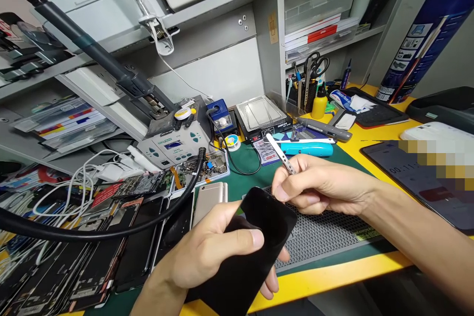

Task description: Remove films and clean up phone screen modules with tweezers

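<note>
My left hand (215, 247) is closed around a black phone (259, 252), with the thumb lying across its dark, glossy face and fingertips showing past its right edge. The phone is tilted above the front edge of the bench. At its top edge, my right hand (311, 185) pinches metal tweezers (283, 155) with a row of holes; their rear end points up and away. The working tips are hidden by my fingers, so I cannot tell whether they touch the phone. Beneath both hands lies a grey perforated mat (326, 237) on a green work mat (244, 160).
Phone screens and frames (92, 261) are stacked at left, near a gold phone (211, 200). A black hose (122, 232) crosses in front of the grey hot-air station (176, 138). A turquoise tool (307, 149) lies behind my right hand. A phone showing a timer (418, 177) lies at right.
</note>
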Demonstrator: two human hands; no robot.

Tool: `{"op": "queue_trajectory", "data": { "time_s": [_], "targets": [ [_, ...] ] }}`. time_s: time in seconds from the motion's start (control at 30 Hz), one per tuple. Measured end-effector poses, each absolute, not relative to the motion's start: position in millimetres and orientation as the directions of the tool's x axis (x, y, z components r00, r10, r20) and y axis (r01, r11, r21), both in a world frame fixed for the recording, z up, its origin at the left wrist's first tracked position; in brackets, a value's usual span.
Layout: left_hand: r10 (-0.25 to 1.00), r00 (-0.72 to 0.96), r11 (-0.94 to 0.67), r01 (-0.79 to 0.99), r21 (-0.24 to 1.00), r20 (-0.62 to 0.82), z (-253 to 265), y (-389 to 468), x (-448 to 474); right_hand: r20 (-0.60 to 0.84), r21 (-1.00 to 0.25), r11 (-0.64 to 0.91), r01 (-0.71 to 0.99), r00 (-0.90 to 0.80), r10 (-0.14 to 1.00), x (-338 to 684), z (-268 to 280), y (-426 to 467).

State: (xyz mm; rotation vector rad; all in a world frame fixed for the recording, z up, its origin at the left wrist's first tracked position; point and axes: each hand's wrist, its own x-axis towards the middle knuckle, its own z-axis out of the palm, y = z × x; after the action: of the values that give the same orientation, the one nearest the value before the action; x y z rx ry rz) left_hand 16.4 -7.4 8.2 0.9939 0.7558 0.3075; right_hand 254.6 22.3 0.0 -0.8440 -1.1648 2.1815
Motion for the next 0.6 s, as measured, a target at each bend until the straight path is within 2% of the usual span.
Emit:
{"op": "queue_trajectory", "data": {
  "time_s": [0.6],
  "targets": [
    [0.591, 0.675, 0.459, 0.168, 0.872, -0.441, 7.7, -10.8, 15.4, -0.253, -0.9, -0.413, -0.139, -0.604, 0.756, 253.2, 4.9, 18.1]
  ]
}}
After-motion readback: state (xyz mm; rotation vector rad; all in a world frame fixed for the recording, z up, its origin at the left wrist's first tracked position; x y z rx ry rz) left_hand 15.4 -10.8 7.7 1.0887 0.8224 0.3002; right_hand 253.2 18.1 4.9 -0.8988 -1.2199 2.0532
